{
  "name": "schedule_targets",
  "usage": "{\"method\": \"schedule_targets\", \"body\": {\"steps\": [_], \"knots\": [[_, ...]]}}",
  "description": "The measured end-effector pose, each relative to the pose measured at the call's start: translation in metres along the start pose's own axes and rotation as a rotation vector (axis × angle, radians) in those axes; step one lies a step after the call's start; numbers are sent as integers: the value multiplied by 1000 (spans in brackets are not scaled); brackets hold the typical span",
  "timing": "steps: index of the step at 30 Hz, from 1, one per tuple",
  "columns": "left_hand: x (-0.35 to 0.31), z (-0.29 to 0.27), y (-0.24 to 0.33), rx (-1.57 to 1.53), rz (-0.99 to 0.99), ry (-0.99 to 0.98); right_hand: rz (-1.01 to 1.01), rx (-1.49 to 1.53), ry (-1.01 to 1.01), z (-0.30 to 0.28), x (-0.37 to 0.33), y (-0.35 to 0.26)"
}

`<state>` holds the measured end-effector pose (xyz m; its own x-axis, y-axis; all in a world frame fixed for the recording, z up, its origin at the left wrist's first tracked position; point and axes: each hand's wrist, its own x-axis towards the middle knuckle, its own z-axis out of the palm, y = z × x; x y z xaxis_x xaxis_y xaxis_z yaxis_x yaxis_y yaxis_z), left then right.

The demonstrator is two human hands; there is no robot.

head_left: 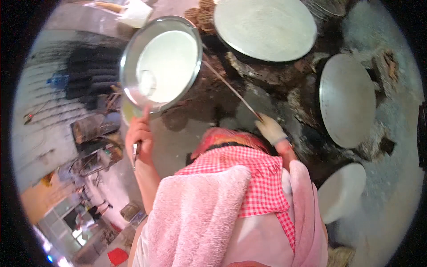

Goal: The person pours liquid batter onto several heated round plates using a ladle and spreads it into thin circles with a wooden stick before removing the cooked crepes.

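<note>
Left fingers (141, 126) curled; right fingers (265, 124) likewise.

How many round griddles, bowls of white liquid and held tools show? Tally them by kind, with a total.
Round griddles: 3
Metal bowl of white liquid: 1
Ladle in left hand: 1
Thin stick in right hand: 1
Total: 6

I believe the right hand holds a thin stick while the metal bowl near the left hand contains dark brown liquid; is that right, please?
Not quite: the head view shows white liquid in the metal bowl near the left hand, not dark brown. The right hand does hold a thin stick.
</note>
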<state>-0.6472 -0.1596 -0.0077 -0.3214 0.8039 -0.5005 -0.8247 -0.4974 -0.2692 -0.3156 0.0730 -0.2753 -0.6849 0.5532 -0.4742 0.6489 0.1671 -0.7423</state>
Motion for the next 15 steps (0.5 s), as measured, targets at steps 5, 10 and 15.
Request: {"method": "schedule_targets", "body": {"steps": [5,10,15], "knots": [[0,-16,103,700,373,-182,-403,-138,-18,6,58,-164],[62,-18,195,1322,228,270,176,529,-315,20,128,-298],[227,-130,340,1572,162,496,424,375,-430,122,222,-308]]}}
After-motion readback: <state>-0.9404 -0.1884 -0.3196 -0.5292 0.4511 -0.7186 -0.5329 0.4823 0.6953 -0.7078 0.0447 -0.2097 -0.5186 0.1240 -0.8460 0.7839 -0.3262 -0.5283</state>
